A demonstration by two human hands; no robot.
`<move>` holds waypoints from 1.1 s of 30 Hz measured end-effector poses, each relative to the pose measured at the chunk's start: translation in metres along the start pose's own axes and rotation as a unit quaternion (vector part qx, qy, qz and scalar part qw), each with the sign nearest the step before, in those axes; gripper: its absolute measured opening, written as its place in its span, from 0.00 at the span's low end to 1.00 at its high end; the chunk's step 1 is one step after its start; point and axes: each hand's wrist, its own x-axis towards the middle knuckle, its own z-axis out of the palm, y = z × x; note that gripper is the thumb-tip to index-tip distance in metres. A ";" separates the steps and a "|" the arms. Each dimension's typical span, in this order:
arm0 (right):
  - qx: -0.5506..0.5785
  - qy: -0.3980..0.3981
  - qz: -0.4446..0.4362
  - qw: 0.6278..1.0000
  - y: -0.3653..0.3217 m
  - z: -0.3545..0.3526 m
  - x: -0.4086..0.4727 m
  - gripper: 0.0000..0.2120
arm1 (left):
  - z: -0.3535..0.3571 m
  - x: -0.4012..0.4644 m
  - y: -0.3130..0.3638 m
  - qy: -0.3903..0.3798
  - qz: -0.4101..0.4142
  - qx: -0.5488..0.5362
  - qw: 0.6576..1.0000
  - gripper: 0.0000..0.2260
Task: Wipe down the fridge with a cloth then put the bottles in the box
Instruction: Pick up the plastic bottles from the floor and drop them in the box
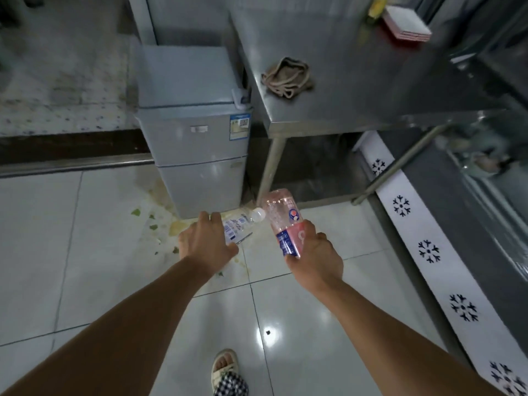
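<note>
A small grey two-door fridge (194, 130) stands on the floor, its doors closed. My left hand (207, 242) grips a clear bottle with a white cap and a blue-and-white label (243, 221), held above the floor in front of the fridge. My right hand (314, 252) grips a pink-labelled clear bottle (283, 221) by its lower part, bottom end tilted up toward the fridge. A crumpled beige cloth (287, 77) lies on the steel table (357, 81) to the right of the fridge. No box is in view.
White floor tiles (85, 238) carry a yellowish spill and green scraps in front of the fridge. A freezer cabinet with a snowflake strip (428, 250) runs along the right. A red-and-white stack (407, 22) sits at the table's back. My sandalled foot (225, 367) is below.
</note>
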 end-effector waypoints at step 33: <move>0.040 0.182 0.400 0.897 0.149 -0.134 -0.513 0.34 | -0.107 -0.389 0.194 0.063 0.538 0.120 0.832 0.25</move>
